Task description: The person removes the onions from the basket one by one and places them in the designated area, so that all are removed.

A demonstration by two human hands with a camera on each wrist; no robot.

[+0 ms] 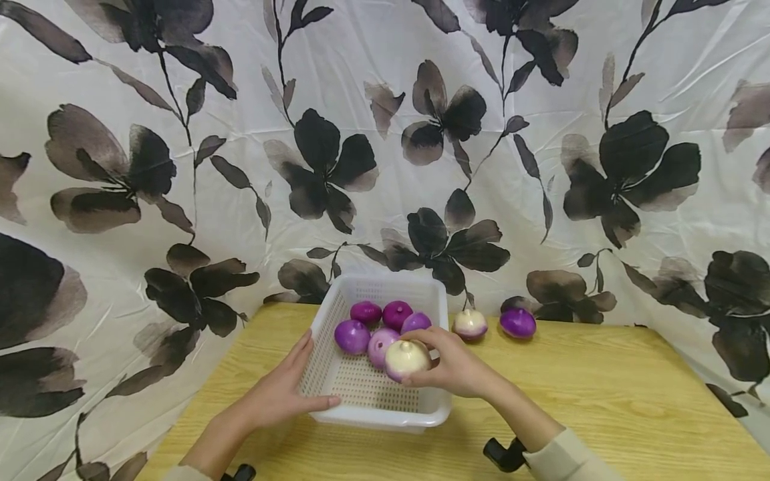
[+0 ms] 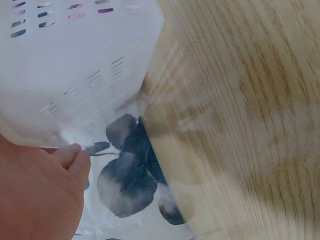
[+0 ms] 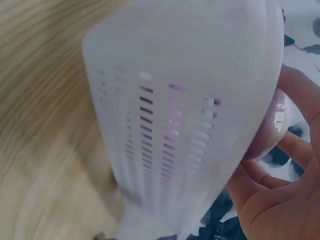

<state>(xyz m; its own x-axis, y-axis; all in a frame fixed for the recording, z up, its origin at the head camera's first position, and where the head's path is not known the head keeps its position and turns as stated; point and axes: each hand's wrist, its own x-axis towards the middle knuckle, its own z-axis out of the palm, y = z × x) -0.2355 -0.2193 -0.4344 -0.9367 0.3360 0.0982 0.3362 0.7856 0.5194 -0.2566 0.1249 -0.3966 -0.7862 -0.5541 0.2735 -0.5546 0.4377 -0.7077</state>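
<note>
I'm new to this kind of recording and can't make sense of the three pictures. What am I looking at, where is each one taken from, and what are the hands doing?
There is no machine here: a person works with two bare hands. The big picture comes from a camera on the person's head, looking down at a wooden table in front of a flowered cloth. The two blurry ones come from cameras strapped to each wrist, so they show the white basket very close.

The left hand rests against the basket's left side. The right hand holds a pale onion over the basket, where four purple onions already lie. Two more onions sit on the table to the right of the basket.
</note>
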